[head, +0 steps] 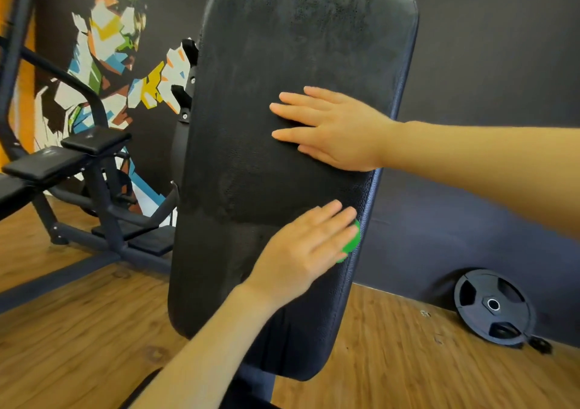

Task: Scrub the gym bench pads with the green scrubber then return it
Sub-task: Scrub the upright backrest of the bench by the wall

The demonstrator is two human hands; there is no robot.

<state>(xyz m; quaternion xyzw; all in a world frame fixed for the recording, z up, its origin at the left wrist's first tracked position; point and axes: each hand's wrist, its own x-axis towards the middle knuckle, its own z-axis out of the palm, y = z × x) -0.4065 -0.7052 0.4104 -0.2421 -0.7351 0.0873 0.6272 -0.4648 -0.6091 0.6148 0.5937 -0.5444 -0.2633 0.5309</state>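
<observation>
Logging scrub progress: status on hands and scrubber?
Left hand presses green scrubber on backrest pad, near its right edge. Right hand flat on pad. Nothing obstructing.

The bench back pad (282, 63) fills the middle of the frame from near the top edge down to the lower centre. It is a tall black padded panel with rounded corners, standing steeply and leaning a little to the right at the top. Its grained covering shows dull, streaky patches across the upper and middle parts. The green scrubber (351, 242) lies against the pad's lower right edge, right of the frame's centre. Only a bright green sliver of it shows, peeking out from under straight fingers that press it flat to the pad.
</observation>
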